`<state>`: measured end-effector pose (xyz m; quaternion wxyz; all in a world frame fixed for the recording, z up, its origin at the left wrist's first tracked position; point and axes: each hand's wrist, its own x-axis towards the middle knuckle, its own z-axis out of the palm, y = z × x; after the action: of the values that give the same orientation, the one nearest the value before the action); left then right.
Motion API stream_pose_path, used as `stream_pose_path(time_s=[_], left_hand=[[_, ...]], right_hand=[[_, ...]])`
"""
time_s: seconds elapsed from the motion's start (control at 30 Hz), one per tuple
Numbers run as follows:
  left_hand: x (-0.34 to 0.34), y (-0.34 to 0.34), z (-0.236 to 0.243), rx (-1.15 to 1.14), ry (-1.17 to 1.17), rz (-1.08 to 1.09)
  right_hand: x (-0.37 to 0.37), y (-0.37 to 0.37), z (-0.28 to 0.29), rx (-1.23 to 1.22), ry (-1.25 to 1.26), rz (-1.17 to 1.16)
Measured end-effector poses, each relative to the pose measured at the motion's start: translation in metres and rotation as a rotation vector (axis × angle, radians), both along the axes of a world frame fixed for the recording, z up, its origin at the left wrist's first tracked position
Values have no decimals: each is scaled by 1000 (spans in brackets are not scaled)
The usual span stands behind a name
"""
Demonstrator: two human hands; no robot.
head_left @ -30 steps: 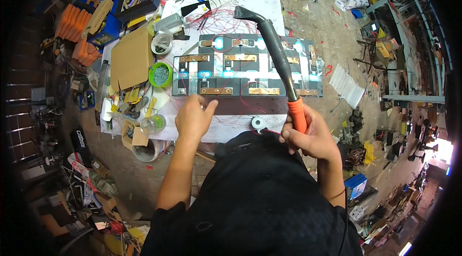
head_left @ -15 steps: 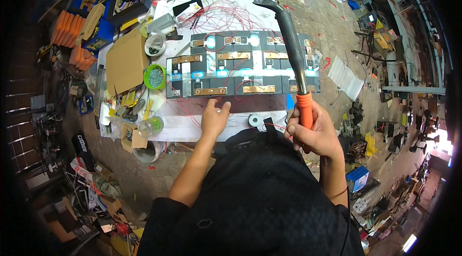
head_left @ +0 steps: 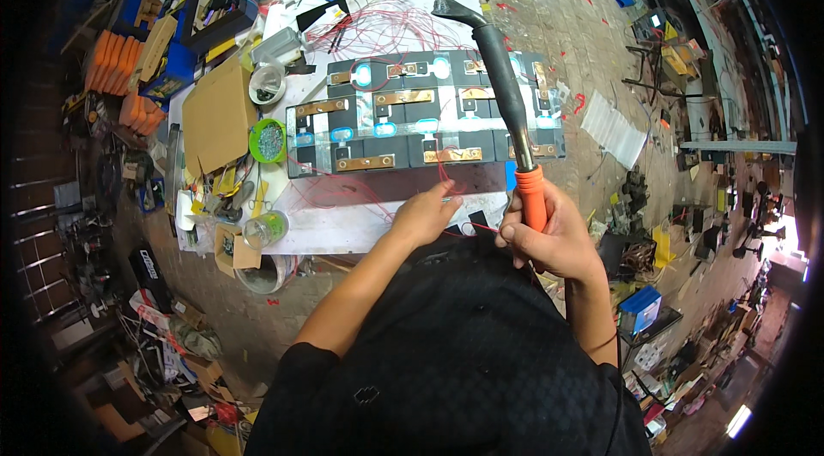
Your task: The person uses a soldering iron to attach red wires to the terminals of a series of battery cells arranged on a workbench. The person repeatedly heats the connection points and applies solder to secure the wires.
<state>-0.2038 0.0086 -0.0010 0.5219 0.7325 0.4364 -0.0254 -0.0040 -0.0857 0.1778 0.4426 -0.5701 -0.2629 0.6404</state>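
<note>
My right hand (head_left: 549, 237) is closed round the orange handle (head_left: 530, 203) of a long tool with a black shaft (head_left: 502, 70) and a bent dark metal head (head_left: 451, 10), held upright over the battery pack (head_left: 395, 134). The pack has black blocks, copper bars and clear tape. My left hand (head_left: 425, 216) is just below the pack's front edge, thumb and fingers apart, by thin red wires (head_left: 318, 190); whether it touches one I cannot tell. Another red wire runs beside my right hand.
The white-covered table (head_left: 335, 233) holds a cardboard sheet (head_left: 215, 117), a green bowl (head_left: 268, 141) of small parts, clear containers (head_left: 268, 83), a jar (head_left: 266, 229) and an open box (head_left: 236, 246) at left. Shelving (head_left: 734, 147) and a cluttered floor lie at right.
My left hand has moved right along the pack's front toward the middle, now covering where the grey spool was. The tool's head has shifted, still raised in my right hand.
</note>
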Motion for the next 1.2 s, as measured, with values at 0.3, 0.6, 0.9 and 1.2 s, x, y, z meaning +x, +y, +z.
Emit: stream_pose_path(time_s=[0.3, 0.6, 0.9, 1.2], left_hand=[[-58, -5, 81, 224, -147, 123], [-40, -12, 119, 162, -506, 135], [-85, 11, 118, 65, -270, 364], [-53, 2, 139, 276, -377, 70]], right_hand=[[-10, 5, -22, 14, -38, 13], [-28, 15, -28, 30, -75, 64], [-31, 14, -36, 18, -109, 32], [-51, 27, -39, 45, -132, 120]])
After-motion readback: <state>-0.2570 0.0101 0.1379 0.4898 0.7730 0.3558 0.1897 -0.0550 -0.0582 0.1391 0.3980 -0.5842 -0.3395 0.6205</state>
